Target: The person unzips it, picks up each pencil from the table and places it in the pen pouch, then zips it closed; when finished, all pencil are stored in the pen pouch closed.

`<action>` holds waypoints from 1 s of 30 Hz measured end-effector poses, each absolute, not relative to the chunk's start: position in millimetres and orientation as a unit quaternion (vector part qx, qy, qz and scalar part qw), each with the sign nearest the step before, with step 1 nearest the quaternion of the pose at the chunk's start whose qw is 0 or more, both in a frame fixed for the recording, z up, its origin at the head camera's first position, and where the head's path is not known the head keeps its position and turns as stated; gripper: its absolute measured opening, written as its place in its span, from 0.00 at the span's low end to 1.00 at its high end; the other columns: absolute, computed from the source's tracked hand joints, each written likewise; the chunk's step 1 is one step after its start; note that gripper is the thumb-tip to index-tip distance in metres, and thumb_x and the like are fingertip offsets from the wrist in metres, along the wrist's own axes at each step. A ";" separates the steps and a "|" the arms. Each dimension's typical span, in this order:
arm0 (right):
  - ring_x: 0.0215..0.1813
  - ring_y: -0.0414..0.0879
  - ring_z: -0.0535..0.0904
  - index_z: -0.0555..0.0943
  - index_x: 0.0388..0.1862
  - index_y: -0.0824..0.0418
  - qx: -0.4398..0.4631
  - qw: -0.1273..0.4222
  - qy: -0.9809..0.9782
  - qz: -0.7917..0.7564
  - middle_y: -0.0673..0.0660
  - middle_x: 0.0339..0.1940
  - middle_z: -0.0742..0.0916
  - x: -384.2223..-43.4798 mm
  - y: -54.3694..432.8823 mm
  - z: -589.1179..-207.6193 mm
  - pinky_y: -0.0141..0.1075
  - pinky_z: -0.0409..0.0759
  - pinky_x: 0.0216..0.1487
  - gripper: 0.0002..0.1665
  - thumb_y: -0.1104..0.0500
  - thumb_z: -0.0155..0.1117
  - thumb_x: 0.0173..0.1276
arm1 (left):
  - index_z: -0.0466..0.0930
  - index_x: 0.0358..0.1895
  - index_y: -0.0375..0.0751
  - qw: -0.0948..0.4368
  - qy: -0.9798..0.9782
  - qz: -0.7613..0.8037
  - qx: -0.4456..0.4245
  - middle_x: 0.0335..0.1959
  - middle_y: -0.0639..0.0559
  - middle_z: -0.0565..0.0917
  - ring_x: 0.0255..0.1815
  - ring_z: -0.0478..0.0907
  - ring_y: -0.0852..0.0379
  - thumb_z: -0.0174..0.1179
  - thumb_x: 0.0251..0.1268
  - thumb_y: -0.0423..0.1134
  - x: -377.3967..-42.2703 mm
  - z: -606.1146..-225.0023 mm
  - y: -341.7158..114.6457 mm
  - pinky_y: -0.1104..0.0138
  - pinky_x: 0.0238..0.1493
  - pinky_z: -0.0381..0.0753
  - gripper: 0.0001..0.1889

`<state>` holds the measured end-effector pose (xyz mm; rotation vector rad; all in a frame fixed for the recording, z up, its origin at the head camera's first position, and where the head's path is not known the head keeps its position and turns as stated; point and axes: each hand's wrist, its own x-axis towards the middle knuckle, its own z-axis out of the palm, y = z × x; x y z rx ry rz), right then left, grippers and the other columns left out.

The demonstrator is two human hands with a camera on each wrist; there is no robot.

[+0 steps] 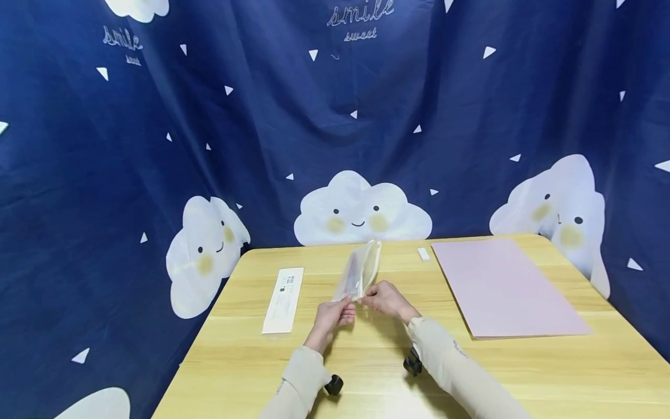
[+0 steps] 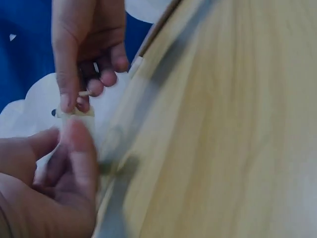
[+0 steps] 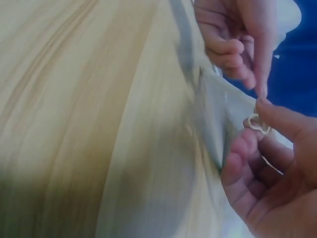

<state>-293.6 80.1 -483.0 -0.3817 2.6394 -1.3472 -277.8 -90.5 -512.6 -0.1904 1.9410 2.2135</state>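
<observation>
A clear zip pouch with a cream zipper edge is held up over the table between both hands. My left hand pinches the near corner of the pouch, thumb on top. Close beside it, my right hand pinches the zipper end of the pouch at the same corner. In the right wrist view a small cream loop shows between the thumb and fingers of the right hand. Fingertips of the two hands nearly meet in the left wrist view, where the left hand is blurred.
A white printed card or packet lies left of the hands on the wood-grain table. A small white block sits near the back edge. To the right lies a large pink sheet. Behind hangs a blue curtain with clouds.
</observation>
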 end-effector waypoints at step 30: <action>0.14 0.38 0.63 0.85 0.18 0.60 -0.085 -0.058 0.933 -0.344 0.48 0.09 0.78 -286.9 80.3 -488.9 0.30 0.61 0.15 0.15 0.55 0.65 0.61 | 0.74 0.45 0.17 0.138 0.652 0.744 -0.056 0.22 0.53 0.79 0.21 0.76 0.66 0.53 0.64 0.32 -293.8 -518.4 -103.1 0.79 0.26 0.80 0.15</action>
